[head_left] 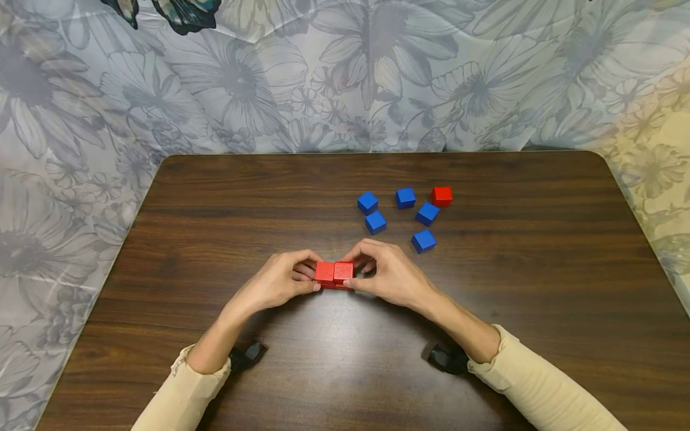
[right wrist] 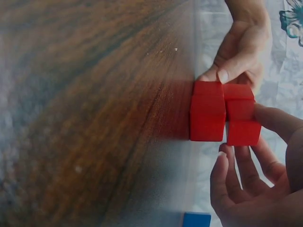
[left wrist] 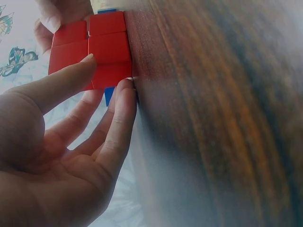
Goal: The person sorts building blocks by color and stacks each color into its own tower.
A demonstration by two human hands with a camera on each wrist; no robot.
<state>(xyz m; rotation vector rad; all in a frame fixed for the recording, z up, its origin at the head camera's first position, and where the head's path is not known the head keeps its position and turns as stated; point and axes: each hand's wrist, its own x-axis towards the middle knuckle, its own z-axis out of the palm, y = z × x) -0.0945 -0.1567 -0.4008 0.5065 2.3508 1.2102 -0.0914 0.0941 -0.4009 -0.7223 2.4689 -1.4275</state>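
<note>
Several red cubes form a block two wide and two high on the table, in the middle of the head view; its top layer shows an upper left cube [head_left: 324, 272] and an upper right cube [head_left: 343, 271]. My left hand [head_left: 280, 278] grips the left end, thumb in front, where the layers meet, and fingertips low beside the bottom cube [left wrist: 111, 74]. From the other side my right hand [head_left: 396, 272] pinches the upper right cube between thumb and fingers. In the right wrist view a narrow gap parts the upper cube [right wrist: 244, 133] from the lower cube [right wrist: 207, 124].
Beyond my right hand several blue cubes lie loose, among them a near one [head_left: 423, 241] and a left one [head_left: 368, 203]. One more red cube [head_left: 442, 196] lies at their far right. The brown wooden table [head_left: 215, 203] ends against a flowered cloth [head_left: 237, 84].
</note>
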